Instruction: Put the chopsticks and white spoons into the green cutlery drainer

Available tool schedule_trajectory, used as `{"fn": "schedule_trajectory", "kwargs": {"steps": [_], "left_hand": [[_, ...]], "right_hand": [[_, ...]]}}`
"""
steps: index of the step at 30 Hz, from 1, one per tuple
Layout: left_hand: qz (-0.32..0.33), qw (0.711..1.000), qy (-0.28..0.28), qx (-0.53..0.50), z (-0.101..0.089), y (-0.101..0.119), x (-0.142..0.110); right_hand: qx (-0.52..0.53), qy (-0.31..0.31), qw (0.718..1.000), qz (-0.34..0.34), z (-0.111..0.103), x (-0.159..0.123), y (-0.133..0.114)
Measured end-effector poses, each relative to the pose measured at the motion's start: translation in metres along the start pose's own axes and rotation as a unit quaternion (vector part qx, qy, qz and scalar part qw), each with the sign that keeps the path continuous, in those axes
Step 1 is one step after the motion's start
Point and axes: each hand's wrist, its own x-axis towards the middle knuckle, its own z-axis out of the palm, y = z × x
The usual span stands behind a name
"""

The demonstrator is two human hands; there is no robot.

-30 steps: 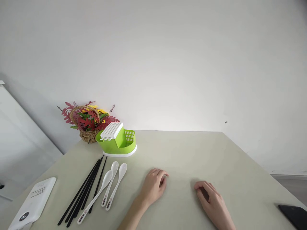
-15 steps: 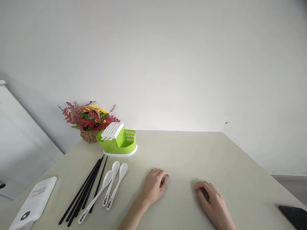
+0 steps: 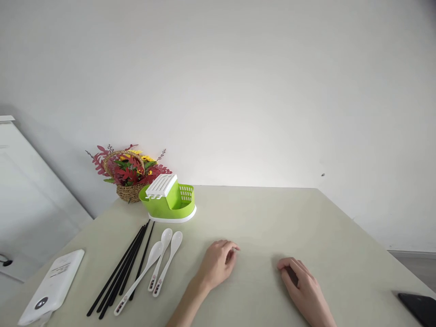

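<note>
My left hand (image 3: pixel 220 262) rests on the table near its middle, fingers curled in and thumb close to the index finger, with nothing seen in it. To the right, my right hand (image 3: pixel 299 279) also lies on the table, loosely closed and without any visible object. Nearest to my left hand are three white spoons (image 3: pixel 175 243), one of them lying across a black chopstick. Several black chopsticks (image 3: pixel 124 268) lie side by side left of the spoons. Behind them stands a green utensil holder (image 3: pixel 160 210) with a white slotted top and white base. Neither hand touches these things.
A wicker basket (image 3: pixel 129 193) of red and yellow flowers stands behind the holder, by the wall. A white, flat device (image 3: pixel 52 284) lies at the table's left edge. At the far right is a black phone-like object (image 3: pixel 418 306). A white cabinet (image 3: pixel 30 195) stands left of the table.
The view has turned slightly left, so the things on the left appear a little further right. My hands stay in almost the same place and pose.
</note>
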Motion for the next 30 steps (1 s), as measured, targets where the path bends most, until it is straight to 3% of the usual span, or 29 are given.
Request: {"fn": "schedule_trajectory", "kwargs": {"steps": [2, 5, 8, 10, 14, 18, 25, 30], "left_hand": [[-0.037, 0.999, 0.022, -0.022, -0.020, 0.001, -0.005], [-0.122, 0.985, 0.124, -0.014, -0.064, -0.007, -0.017], [-0.218, 0.943, 0.241, 0.075, -0.111, -0.029, -0.033], [-0.261, 0.917, 0.255, 0.159, -0.137, -0.049, -0.046], [-0.359, 0.867, 0.185, 0.291, -0.173, -0.091, -0.077], [-0.462, 0.828, 0.098, 0.301, -0.189, -0.115, -0.105], [-0.486, 0.811, 0.069, 0.318, -0.193, -0.106, -0.116], [-0.498, 0.799, 0.001, 0.337, -0.198, -0.097, -0.111]], "right_hand": [[0.000, 0.002, 1.000, 0.003, 0.001, -0.001, -0.001], [-0.001, 0.004, 1.000, 0.000, 0.001, -0.001, -0.001], [-0.006, 0.005, 1.000, -0.009, 0.000, 0.000, 0.002], [-0.013, -0.001, 1.000, -0.011, 0.000, 0.001, 0.005], [-0.024, -0.020, 0.999, -0.013, -0.001, 0.003, 0.011], [-0.025, -0.029, 0.999, -0.015, 0.000, 0.003, 0.013], [-0.027, -0.026, 0.999, -0.014, 0.001, 0.003, 0.015], [-0.029, -0.030, 0.999, -0.009, 0.001, 0.003, 0.017]]}}
